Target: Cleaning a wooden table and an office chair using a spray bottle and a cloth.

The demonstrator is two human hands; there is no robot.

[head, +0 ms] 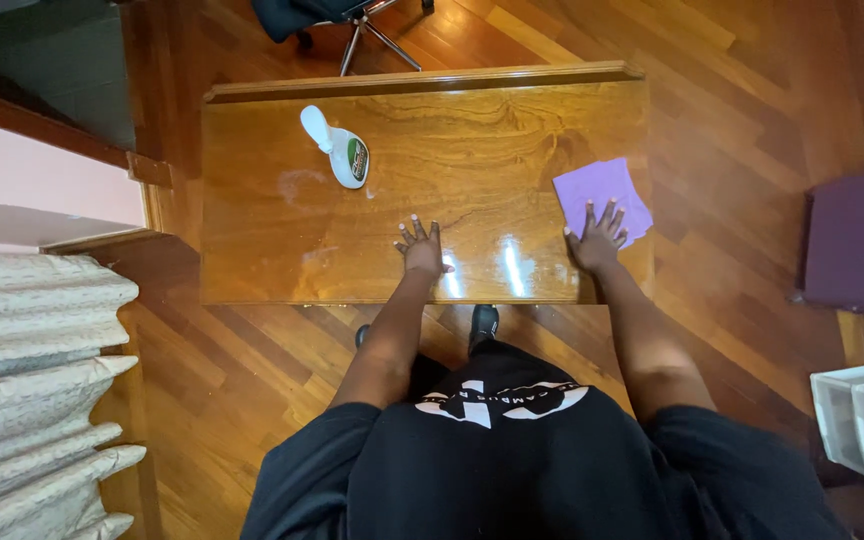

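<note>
A: Status? We rest our left hand (421,249) flat, fingers spread and empty, at mid-frame on the glossy wooden worktop (252,220).

B: Our right hand (597,238) lies open, fingertips on the square lilac cloth (602,193) at centre right. Wiping seems the step in hand; the next move calls for pressing the cloth and sweeping left.

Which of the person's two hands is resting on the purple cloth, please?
The right hand: its fingers lie on the near edge of the purple cloth. The left hand lies flat on the bare wooden table, apart from the cloth.
</note>
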